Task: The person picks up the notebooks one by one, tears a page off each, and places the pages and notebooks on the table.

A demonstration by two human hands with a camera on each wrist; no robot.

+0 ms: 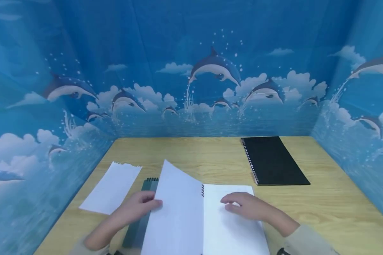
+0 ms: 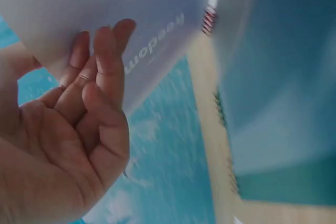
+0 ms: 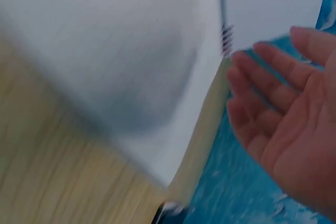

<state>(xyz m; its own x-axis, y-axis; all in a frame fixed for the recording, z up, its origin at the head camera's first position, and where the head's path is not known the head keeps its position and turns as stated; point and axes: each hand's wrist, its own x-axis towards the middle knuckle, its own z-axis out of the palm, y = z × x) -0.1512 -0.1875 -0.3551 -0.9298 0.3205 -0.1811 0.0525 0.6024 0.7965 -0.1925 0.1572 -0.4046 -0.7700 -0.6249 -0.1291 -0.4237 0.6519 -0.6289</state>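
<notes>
1 open notebook [image 1: 231, 232] points lengthwise forward, left hand [image 1: 139, 206] pinching its raised leaf [image 1: 178, 209], right hand [image 1: 248, 206] relaxed.

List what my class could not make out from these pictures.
Head: right part of the green pad, hidden by the raised sheet.
Head: near end of the white pad, cut off by the bottom edge.
Left wrist: print under the lettering, too small and blurred.
Right wrist: dark thing, blurred, cut off below.
</notes>
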